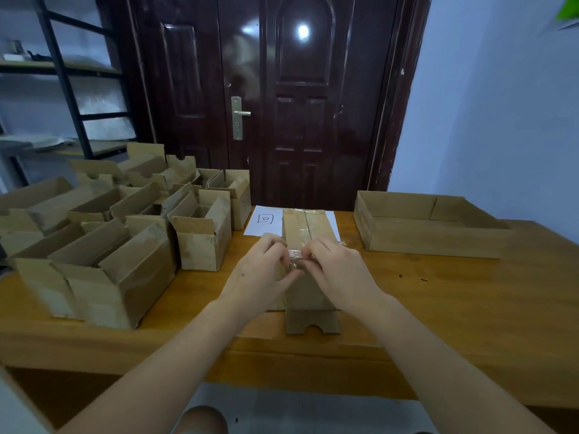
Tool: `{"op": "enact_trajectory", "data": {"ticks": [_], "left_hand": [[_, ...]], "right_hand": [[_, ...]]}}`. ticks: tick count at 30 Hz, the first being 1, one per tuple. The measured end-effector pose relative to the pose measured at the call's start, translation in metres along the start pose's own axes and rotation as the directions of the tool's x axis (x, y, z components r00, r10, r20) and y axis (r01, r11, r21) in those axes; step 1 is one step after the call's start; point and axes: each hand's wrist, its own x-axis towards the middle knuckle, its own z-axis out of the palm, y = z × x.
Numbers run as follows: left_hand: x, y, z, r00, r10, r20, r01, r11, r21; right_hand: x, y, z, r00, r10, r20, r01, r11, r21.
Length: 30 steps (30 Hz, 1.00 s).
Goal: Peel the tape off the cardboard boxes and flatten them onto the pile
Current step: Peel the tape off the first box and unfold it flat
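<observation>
Cardboard box (308, 245) lies at the middle of the wooden surface (438, 292), long axis running away from the person toward the dark door (266, 98). Its far end rests on a white paper sheet (263, 222) bearing a hand-drawn mark. Near end flap (311, 322) is folded out flat toward the surface's front edge, with a notch cut in it. A strip of clear tape (305, 222) runs along the top seam.

Both forearms reach forward from below and converge over the box's near half. Left hand (261, 270): fingers curled, tips meeting at the crumpled tape end (294, 256) above the seam, palm side against the box's left face. Right hand (336, 267): fingers curled, thumb and fingertips pinching the same crumpled tape end from the right. The two hands are almost touching at the fingertips.

To the left, a cluster of open boxes (103, 239) stands upright, flaps up. To the right, well apart from the hands, a shallow cardboard tray (429, 242) sits on the surface. A metal shelf rack (62, 89) stands at far left.
</observation>
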Motion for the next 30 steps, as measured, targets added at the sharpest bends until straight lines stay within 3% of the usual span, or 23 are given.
{"op": "enact_trajectory", "data": {"ticks": [8,16,20,26,30], "left_hand": [[0.003,0.006,0.005,0.997,0.061,-0.036,-0.054,0.983,0.174],[0.022,0.009,-0.019,0.967,0.174,0.188,-0.234,0.898,0.372],[0.024,0.005,-0.02,0.964,0.202,0.172,-0.252,0.9,0.356],[0.007,-0.009,-0.016,0.98,0.161,0.115,-0.179,0.969,0.168],[0.007,-0.01,-0.004,0.99,0.121,0.077,-0.134,0.968,0.21]], "right_hand": [[-0.001,0.0,0.002,1.0,-0.001,-0.004,0.001,1.0,0.012],[0.001,-0.002,-0.003,0.998,0.005,0.066,-0.003,1.0,-0.018],[0.001,-0.004,-0.003,0.997,0.023,0.069,-0.021,0.999,-0.026],[0.003,-0.003,-0.003,0.998,0.024,0.058,-0.024,1.0,-0.002],[0.003,0.0,-0.001,0.998,0.022,0.057,-0.022,1.0,-0.005]]}}
